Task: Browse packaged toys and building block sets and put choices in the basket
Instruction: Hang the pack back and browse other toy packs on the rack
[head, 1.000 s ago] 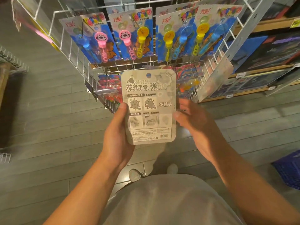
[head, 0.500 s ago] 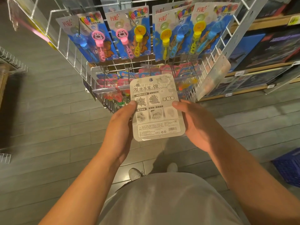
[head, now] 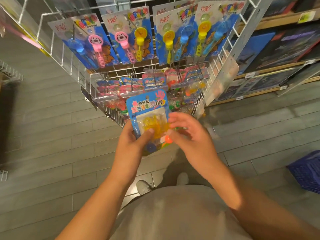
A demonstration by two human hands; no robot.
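- Toy pack (head: 147, 108), blue card with a clear blister, sits in front of you at mid-frame, printed face up toward the camera, just below the wire display rack (head: 72, 54).
- Your left hand (head: 133, 144) grips the pack from its lower left: thumb pressed on the front of the blister, other fingers hidden behind the card.
- Your right hand (head: 188, 135) is at the pack's right edge, fingers spread and loosely bent. It's motion-blurred, so you can't tell if it touches the pack or pinches anything.
- Inside the blister: a yellow translucent toy (head: 152, 123), an orange ball (head: 168, 140) at lower right, a blue round piece (head: 151, 148) at the bottom, partly behind your left thumb.
- Above on the rack hang bubble wand packs (head: 131, 37) in a row, blue backing cards, wands in pink, yellow and blue.
- Lower rack tier, just behind the held pack, holds more small carded toys (head: 152, 80) on hooks; details too blurred to read.
- Blue basket (head: 306, 170) stands on the floor at far right, well apart from your hands, cut off by the frame edge.
- Wooden shelves (head: 277, 21) to the right carry dark boxed sets (head: 290, 45).
- Grey plank floor (head: 52, 135) under everything; your shoes (head: 143, 187) show just above your grey shirt (head: 173, 213).
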